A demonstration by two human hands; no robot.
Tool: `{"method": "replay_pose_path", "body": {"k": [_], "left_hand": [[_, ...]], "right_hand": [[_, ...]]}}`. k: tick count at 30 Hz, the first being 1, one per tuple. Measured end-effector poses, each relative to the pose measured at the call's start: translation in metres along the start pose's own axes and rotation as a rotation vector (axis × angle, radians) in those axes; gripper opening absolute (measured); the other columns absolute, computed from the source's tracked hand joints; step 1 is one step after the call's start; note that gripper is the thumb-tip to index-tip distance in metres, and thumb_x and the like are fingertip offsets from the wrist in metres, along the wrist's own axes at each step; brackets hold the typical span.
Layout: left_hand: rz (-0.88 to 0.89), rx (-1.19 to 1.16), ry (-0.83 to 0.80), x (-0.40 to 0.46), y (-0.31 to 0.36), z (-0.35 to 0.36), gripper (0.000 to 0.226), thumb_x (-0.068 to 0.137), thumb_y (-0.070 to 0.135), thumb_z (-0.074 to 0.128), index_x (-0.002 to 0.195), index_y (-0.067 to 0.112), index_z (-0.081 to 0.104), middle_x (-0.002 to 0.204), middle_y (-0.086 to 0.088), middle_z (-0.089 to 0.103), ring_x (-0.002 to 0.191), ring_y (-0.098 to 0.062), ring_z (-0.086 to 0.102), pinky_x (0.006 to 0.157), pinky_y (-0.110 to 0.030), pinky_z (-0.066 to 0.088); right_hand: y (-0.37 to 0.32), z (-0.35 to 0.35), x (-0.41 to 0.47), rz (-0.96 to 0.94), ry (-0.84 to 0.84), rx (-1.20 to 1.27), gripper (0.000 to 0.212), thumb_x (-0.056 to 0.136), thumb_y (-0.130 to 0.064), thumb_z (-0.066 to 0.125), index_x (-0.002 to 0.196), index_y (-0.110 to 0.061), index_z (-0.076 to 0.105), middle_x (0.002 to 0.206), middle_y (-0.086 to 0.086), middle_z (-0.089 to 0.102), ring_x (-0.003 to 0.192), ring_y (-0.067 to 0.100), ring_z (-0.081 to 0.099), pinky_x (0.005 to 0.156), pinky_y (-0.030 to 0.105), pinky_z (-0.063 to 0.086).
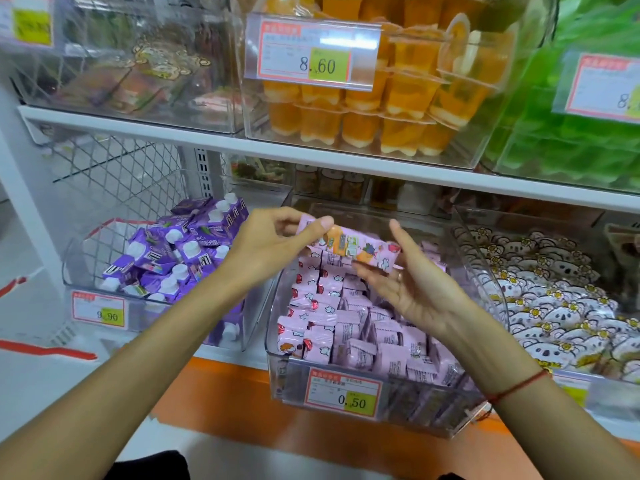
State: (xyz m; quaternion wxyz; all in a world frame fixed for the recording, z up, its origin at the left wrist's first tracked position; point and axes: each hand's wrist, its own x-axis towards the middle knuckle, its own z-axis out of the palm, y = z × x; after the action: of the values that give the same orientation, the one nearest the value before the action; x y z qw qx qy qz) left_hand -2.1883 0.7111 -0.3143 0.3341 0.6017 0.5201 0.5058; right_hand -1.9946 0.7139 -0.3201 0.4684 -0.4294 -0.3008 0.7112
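Head view: a pink packet (349, 245) is pinched by the left hand (273, 245) and touched from below by the wide-spread right hand (415, 285), above a bin (284, 382)

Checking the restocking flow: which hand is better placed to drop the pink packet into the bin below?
Probably the left hand: it pinches the pink packet above the bin; the right hand lies open beneath.

pink-packet bin (433, 407) top: open to me | overhead: white shelf (311, 157) caps my reach | sides: purple-carton bin (69, 265), koala-packet bin (498, 299) close in
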Motion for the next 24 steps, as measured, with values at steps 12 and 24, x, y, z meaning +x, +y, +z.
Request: {"method": "replay_pose_path", "body": {"k": [12,24], "left_hand": [[0.05,0.215,0.184,-0.015,-0.018,0.009,0.037,0.085,0.035,0.065,0.119,0.024,0.058,0.117,0.007,0.061,0.101,-0.006,0.057,0.088,-0.031,0.049],[-0.061,0.223,0.054,-0.041,-0.041,0.001,0.032,0.092,0.025,0.057,0.122,0.033,0.053,0.105,0.028,0.053,0.094,0.002,0.055,0.086,-0.021,0.04]], "right_hand": [[0.001,-0.007,0.008,-0.513,0.141,-0.23,0.024,0.087,-0.013,0.065,0.108,-0.011,0.053,0.097,0.006,0.072,0.078,0.008,0.071,0.066,0.012,0.053],[-0.01,0.006,0.044,-0.823,0.021,-1.258,0.017,0.086,-0.022,0.068,0.096,-0.017,0.054,0.094,-0.001,0.068,0.077,0.009,0.065,0.064,0.023,0.049]]}}
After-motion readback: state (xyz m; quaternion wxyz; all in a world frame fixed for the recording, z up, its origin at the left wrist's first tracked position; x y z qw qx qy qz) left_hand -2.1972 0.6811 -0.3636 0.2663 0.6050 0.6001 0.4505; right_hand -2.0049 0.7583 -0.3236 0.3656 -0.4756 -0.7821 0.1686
